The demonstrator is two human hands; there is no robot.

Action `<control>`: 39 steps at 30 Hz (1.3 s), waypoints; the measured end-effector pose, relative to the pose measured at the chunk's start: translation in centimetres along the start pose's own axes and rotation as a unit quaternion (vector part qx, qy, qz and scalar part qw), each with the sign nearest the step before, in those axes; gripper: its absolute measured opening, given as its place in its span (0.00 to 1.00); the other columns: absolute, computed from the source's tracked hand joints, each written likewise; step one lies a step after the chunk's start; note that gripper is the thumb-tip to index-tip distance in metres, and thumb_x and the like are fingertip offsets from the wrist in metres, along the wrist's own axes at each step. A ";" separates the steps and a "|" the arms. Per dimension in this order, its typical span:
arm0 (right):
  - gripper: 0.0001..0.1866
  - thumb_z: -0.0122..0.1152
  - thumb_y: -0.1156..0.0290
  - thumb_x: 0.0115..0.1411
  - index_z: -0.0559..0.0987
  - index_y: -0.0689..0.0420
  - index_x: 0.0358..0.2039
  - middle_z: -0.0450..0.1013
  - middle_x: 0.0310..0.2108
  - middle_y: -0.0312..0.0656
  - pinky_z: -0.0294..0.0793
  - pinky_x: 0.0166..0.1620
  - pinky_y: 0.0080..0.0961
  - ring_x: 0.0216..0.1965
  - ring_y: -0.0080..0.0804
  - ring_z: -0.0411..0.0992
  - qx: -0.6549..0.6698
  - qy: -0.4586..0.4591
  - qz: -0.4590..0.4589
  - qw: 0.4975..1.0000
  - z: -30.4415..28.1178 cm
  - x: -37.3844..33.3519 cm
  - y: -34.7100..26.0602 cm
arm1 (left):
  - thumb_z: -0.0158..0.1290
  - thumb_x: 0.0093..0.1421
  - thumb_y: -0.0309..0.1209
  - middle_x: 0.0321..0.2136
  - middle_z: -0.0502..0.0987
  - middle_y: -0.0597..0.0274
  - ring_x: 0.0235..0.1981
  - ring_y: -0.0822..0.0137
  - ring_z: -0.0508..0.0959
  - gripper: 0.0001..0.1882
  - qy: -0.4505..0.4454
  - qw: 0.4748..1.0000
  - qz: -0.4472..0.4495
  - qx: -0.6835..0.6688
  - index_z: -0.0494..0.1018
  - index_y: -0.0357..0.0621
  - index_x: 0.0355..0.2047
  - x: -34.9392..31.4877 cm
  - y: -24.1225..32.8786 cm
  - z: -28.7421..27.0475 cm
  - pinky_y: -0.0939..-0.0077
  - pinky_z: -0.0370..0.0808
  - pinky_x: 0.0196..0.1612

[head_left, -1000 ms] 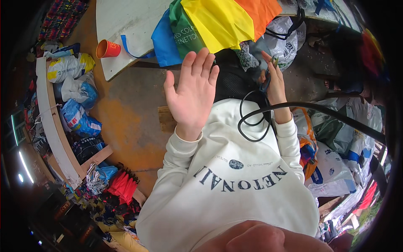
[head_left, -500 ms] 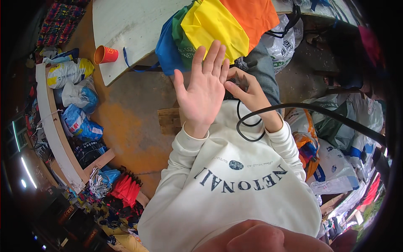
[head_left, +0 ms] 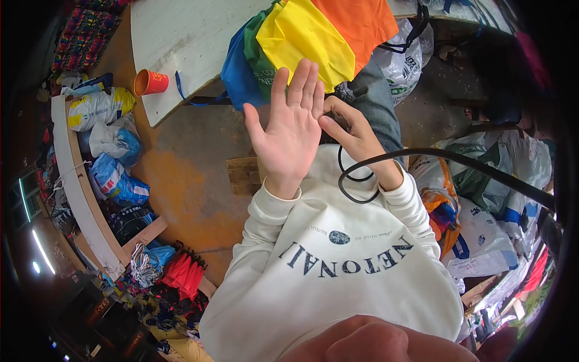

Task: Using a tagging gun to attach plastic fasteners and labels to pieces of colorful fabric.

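My left hand (head_left: 288,136) is raised above my lap, palm up, fingers stretched out and thumb apart; nothing lies on it. Beside its little-finger edge is my right hand (head_left: 360,134), with thumb and fingers curled in close to that edge. Whatever the right fingertips pinch, if anything, is hidden. Beyond my fingertips, colourful fabric pieces hang over the table edge: a yellow one (head_left: 307,45), an orange one (head_left: 362,30), a green one (head_left: 256,54) and a blue one (head_left: 240,78). A black cable (head_left: 464,158) loops in front of my right wrist.
A red paper cup (head_left: 151,82) lies on its side on the white table (head_left: 172,36), near a blue strap (head_left: 180,84). Stuffed plastic bags (head_left: 120,178) sit behind a wooden board (head_left: 78,181) at left; more bags (head_left: 479,241) are piled at right. A wooden block (head_left: 243,175) is below the table.
Both hands have shifted slightly to the left, and the right thumb and fingers have drawn closer together at the left hand's edge. The fabric and cup have barely moved in the view.
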State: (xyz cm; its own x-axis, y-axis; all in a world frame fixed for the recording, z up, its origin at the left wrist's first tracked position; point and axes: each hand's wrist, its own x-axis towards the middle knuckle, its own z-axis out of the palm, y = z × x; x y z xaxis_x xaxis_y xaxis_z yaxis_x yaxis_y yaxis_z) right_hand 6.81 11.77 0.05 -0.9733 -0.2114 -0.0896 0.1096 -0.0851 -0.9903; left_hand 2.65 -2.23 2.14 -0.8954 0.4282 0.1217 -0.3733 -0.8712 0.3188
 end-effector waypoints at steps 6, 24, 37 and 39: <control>0.06 0.52 0.72 0.68 0.69 0.60 0.37 0.64 0.32 0.28 0.59 0.35 0.13 0.32 0.12 0.59 -0.012 0.007 -0.024 1.000 0.9 -0.5 0.3 | 0.28 0.68 0.61 0.69 0.53 0.54 0.72 0.57 0.47 0.37 -0.008 1.000 0.019 -0.024 0.59 0.48 0.65 0.2 0.4 -0.1 0.61 0.40 0.73; 0.11 0.55 0.80 0.63 0.69 0.62 0.45 0.68 0.42 0.35 0.68 0.48 0.19 0.43 0.19 0.68 0.116 0.134 -0.046 0.983 3.7 0.1 0.2 | 0.27 0.68 0.60 0.68 0.55 0.56 0.71 0.57 0.47 0.37 0.044 0.994 0.077 0.062 0.61 0.46 0.64 1.2 0.5 -0.6 0.60 0.38 0.73; 0.14 0.55 0.76 0.65 0.68 0.58 0.50 0.67 0.44 0.33 0.55 0.27 0.10 0.27 0.10 0.58 0.208 0.087 0.029 0.974 3.7 0.8 1.5 | 0.29 0.68 0.59 0.67 0.57 0.52 0.71 0.55 0.48 0.36 0.078 0.992 0.095 0.029 0.61 0.42 0.62 2.4 0.8 -1.4 0.59 0.41 0.73; 0.14 0.55 0.75 0.65 0.68 0.58 0.50 0.67 0.44 0.33 0.52 0.24 0.09 0.24 0.09 0.55 0.213 0.070 0.047 0.973 3.7 0.9 1.5 | 0.29 0.68 0.58 0.67 0.57 0.52 0.71 0.55 0.48 0.37 0.091 0.989 0.110 0.028 0.61 0.41 0.62 2.6 1.0 -1.4 0.60 0.41 0.73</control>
State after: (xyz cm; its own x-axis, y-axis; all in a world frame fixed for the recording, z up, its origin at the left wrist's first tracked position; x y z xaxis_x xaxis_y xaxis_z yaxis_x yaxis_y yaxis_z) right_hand 6.85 7.85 -1.12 -0.9696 -0.1054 -0.2206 0.2440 -0.4744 -0.8458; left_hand -0.40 -2.30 1.43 -0.9842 0.1755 0.0251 -0.1553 -0.9217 0.3555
